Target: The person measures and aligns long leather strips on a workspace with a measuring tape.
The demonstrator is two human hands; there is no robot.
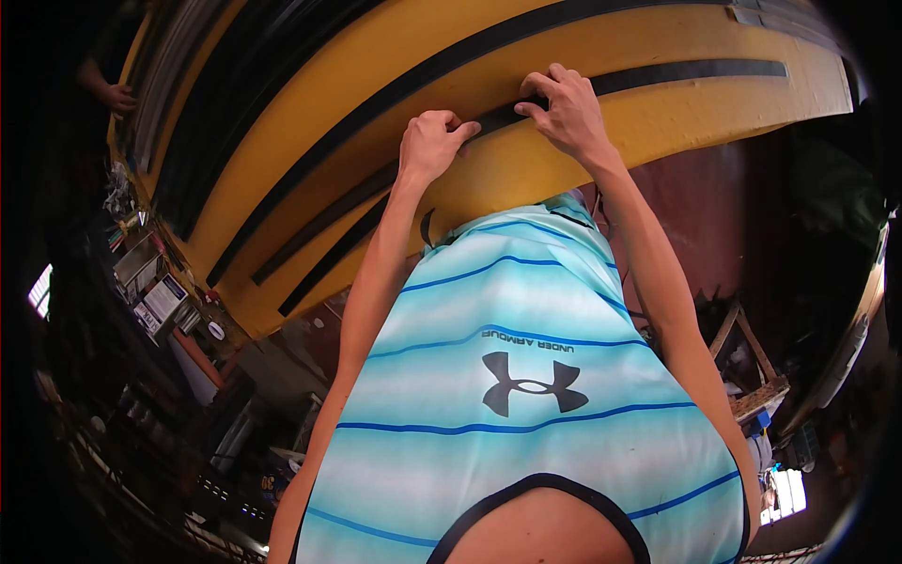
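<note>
Several long black strips lie across a yellow tabletop [507, 167], curved by the wide lens. Both of my hands are at the strip nearest my body [676, 71]. The fingers of my left hand [430, 146] are bent and pinched on this strip, left of centre. Further right, my right hand [567, 111] has its thumb and curled fingers on the same strip, which runs on past it toward the table's right end. A shorter black strip [329, 271] lies near the table's left front edge.
Another person's hand [118, 99] rests at the table's far left edge. Books and papers [162, 303] are stacked at the lower left. A wooden frame [752, 381] stands at the right, below the table. More black strips [225, 103] lie at the back left.
</note>
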